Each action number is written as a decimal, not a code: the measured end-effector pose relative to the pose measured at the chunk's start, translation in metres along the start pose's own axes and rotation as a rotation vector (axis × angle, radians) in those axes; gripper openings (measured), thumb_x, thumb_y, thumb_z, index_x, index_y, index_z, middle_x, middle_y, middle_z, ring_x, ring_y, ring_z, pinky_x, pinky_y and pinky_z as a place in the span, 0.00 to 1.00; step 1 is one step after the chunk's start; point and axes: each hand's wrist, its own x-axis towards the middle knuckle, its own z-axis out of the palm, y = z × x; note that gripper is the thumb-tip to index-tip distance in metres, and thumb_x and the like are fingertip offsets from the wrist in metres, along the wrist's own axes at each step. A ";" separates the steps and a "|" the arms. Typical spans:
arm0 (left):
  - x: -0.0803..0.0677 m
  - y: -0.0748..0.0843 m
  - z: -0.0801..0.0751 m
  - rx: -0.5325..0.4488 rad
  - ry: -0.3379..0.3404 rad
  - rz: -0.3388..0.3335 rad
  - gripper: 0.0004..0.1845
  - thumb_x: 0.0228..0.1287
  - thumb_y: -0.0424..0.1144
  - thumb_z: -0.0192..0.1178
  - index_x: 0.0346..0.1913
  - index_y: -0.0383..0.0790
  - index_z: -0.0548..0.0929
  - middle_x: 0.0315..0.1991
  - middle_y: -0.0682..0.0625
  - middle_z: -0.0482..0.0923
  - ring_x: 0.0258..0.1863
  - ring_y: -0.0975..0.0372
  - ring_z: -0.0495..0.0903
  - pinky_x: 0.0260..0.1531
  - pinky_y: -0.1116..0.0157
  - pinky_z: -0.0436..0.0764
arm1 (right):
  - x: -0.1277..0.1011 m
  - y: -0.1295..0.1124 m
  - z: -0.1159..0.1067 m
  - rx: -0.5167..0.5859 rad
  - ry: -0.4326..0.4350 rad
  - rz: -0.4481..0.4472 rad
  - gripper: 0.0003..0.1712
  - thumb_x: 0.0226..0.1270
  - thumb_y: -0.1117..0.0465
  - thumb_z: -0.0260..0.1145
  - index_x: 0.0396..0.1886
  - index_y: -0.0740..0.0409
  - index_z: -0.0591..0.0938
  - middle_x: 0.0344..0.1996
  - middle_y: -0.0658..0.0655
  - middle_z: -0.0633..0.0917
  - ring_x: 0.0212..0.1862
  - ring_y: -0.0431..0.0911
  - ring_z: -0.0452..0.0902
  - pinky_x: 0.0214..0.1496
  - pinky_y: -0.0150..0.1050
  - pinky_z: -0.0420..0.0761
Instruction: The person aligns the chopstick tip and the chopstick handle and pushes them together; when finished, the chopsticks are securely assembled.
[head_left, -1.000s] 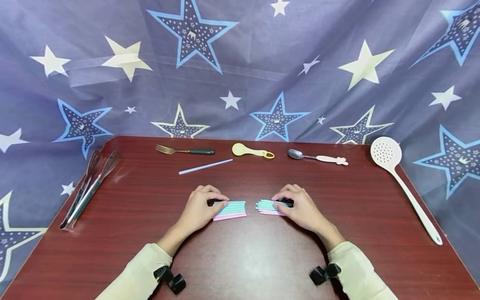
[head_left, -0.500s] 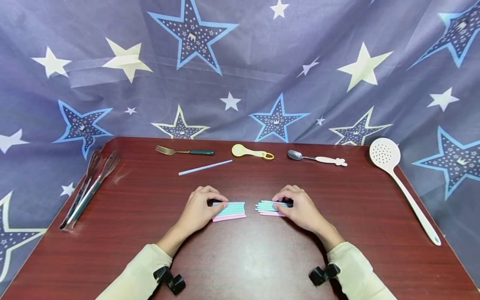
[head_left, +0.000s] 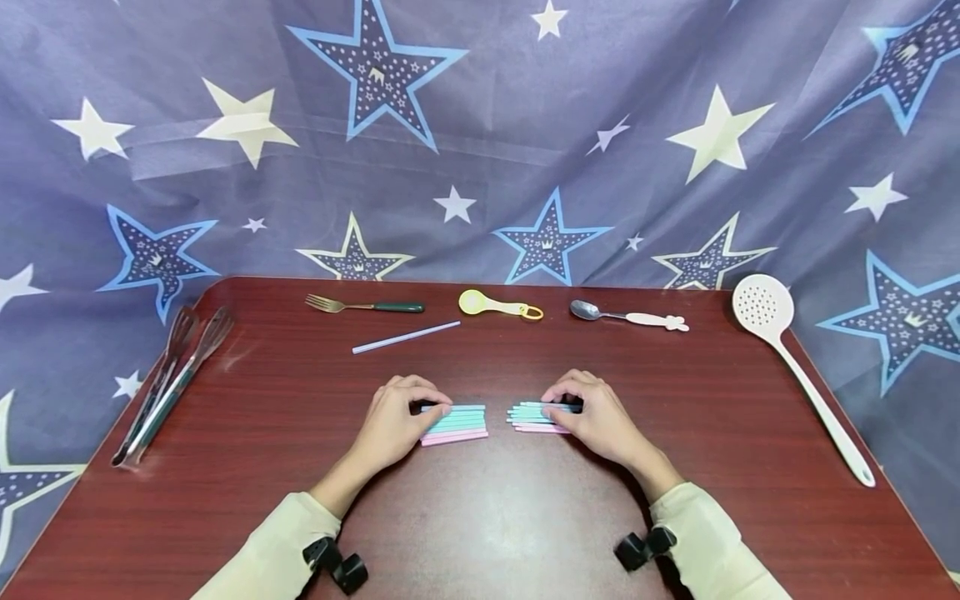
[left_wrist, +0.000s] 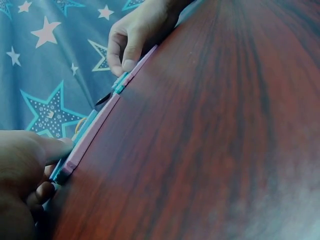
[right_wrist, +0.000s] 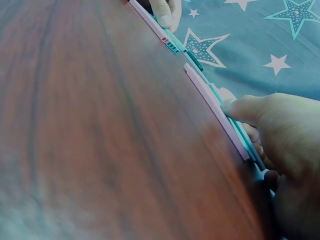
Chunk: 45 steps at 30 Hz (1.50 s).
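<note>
My left hand (head_left: 393, 421) pinches a flat row of short straws (head_left: 465, 421), its thumb on top and its fingers at the far side. The row is teal with pink pieces along the near edge. Across a small gap, my right hand (head_left: 600, 417) pinches a similar group of teal and pink straws (head_left: 528, 412), whose left ends are uneven. Both groups lie low at the tabletop. In the left wrist view, the thumb presses beside a pink straw (left_wrist: 95, 130). The right wrist view has the thumb over teal pieces behind a pink straw (right_wrist: 215, 110).
A single blue straw (head_left: 407, 337) lies beyond the left hand. Along the back are a green-handled fork (head_left: 397, 307), a yellow measuring spoon (head_left: 495, 306) and a white-handled spoon (head_left: 648, 319). Metal tongs (head_left: 171, 396) lie at left, a white skimmer (head_left: 763, 302) at right.
The head view has shifted slightly. Both hands keep the same grip on their straws, with no clear movement on the table.
</note>
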 end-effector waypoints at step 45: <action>0.010 0.030 -0.010 -0.042 0.110 0.056 0.03 0.71 0.41 0.66 0.42 0.48 0.88 0.37 0.55 0.88 0.34 0.68 0.82 0.38 0.66 0.82 | 0.016 -0.032 -0.011 0.144 0.148 -0.139 0.06 0.67 0.67 0.73 0.37 0.51 0.88 0.35 0.46 0.85 0.39 0.37 0.79 0.44 0.27 0.76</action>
